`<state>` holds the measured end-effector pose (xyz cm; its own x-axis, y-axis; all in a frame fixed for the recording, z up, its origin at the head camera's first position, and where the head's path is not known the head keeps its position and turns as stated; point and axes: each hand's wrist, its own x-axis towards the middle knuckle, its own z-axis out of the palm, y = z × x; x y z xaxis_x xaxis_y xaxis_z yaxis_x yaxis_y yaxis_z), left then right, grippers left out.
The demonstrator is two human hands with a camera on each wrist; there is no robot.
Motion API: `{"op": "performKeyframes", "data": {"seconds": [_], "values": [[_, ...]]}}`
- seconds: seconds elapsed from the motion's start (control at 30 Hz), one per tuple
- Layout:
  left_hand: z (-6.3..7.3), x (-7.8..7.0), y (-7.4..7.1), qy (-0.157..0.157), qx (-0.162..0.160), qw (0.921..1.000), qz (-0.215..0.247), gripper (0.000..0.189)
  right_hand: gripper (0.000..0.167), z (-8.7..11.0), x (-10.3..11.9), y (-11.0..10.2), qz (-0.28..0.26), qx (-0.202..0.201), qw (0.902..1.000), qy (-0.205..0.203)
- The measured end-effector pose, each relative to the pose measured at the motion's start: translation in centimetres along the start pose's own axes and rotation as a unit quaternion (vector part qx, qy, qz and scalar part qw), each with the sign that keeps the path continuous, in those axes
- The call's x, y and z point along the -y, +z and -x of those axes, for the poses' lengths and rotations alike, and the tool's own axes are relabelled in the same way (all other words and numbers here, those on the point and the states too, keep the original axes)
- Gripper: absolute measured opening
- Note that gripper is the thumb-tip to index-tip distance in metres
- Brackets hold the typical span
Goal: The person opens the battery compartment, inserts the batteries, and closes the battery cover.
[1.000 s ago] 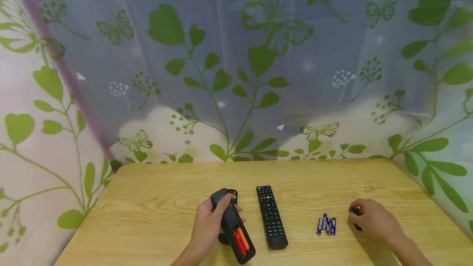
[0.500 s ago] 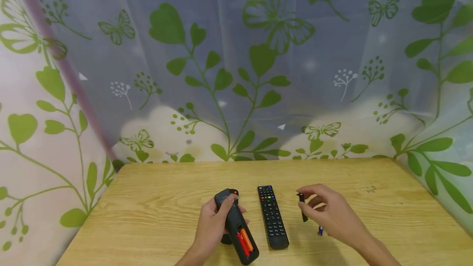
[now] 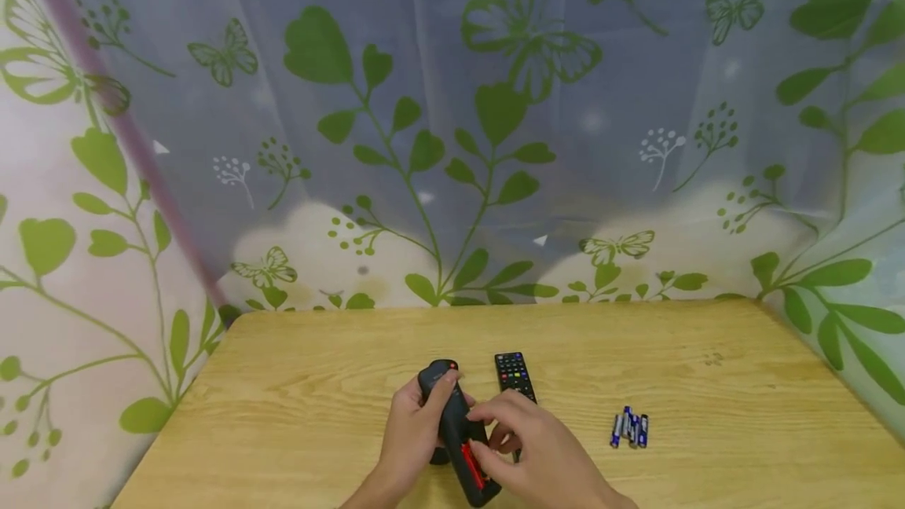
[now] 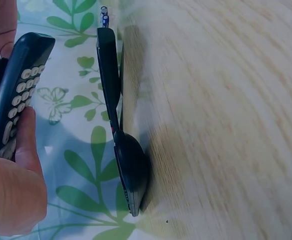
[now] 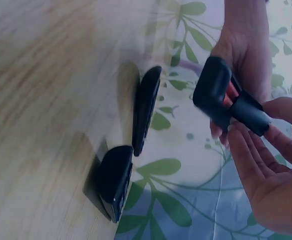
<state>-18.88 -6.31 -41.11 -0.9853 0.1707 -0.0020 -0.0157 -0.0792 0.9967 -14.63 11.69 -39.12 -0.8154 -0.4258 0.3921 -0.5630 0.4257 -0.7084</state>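
Note:
My left hand [image 3: 413, 434] grips a black remote control [image 3: 455, 421], back side up and tilted, above the table. Red batteries [image 3: 471, 465] show in its uncovered battery compartment. The right hand [image 3: 540, 446] pinches a small black battery cover [image 5: 251, 116] between thumb and fingers, right at the compartment and partly over it. In the left wrist view, the held remote's pale keypad buttons [image 4: 22, 95] face down toward the left fingers. Behind the right hand, a second remote with coloured buttons [image 3: 514, 371] lies on the table, its lower part hidden.
A third black remote [image 3: 440, 456] lies under the left hand, mostly hidden in the head view. Several blue batteries [image 3: 629, 427] lie together to the right on the wooden table [image 3: 311, 383]. A leaf-patterned curtain [image 3: 382, 179] stands behind the table.
The right hand has carried the battery cover leftward from the table's right side, past the batteries, to the held remote. The left hand keeps its grip, shifting slightly right in view.

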Motion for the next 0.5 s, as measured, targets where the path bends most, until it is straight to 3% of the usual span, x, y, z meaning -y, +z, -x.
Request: {"op": "performKeyframes", "data": {"seconds": [0.37,0.5], "values": [[-0.1,-0.1,0.2,0.000,-0.017,0.9998,-0.010,0.050,0.015,0.5,-0.3,1.0,0.062,-0.011,0.9977,-0.025],[0.0,0.0,0.2,-0.006,-0.014,0.9999,-0.001,0.051,0.016,0.6,-0.5,1.3,0.088,-0.039,0.9937,-0.057]]}}
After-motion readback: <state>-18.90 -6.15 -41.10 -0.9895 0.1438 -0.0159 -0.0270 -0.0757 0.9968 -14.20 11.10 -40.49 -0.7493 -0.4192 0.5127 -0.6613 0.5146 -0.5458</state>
